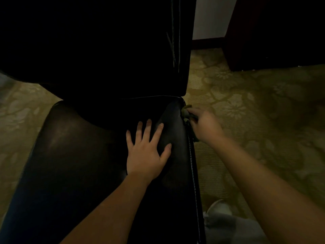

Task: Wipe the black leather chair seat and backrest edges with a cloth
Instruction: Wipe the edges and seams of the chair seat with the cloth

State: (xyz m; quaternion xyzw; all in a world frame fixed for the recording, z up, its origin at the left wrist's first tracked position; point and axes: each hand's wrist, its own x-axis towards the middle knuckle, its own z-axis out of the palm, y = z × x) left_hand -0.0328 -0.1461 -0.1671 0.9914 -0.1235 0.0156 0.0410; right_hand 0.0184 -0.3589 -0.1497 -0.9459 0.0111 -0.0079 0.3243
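Dim room. Olive carpet (246,106) with a pale flower pattern lies on both sides of the seat. Past the seat's far right corner there is a strip of pale wall (211,16) and a dark wooden furniture panel (272,32).

The black leather seat (79,155) fills the lower centre. The backrest (105,50) rises from the seat's far edge, mostly lost in shadow.

The left hand (146,152) lies palm down on the seat, right of its middle. Its fingers are straight and spread, holding nothing.

The right hand (205,124) is just off the seat's right side, near the rear corner, with its fingers curled round a bunched greenish cloth (186,111). The cloth touches the seat's stitched side edge (193,166). A wad pokes out past the fingertips toward the rear corner, and a darker fold shows under the hand. The thumb is hidden.

By the seat's near right side are a grey trouser leg (228,228) and a pale shoe (219,206).
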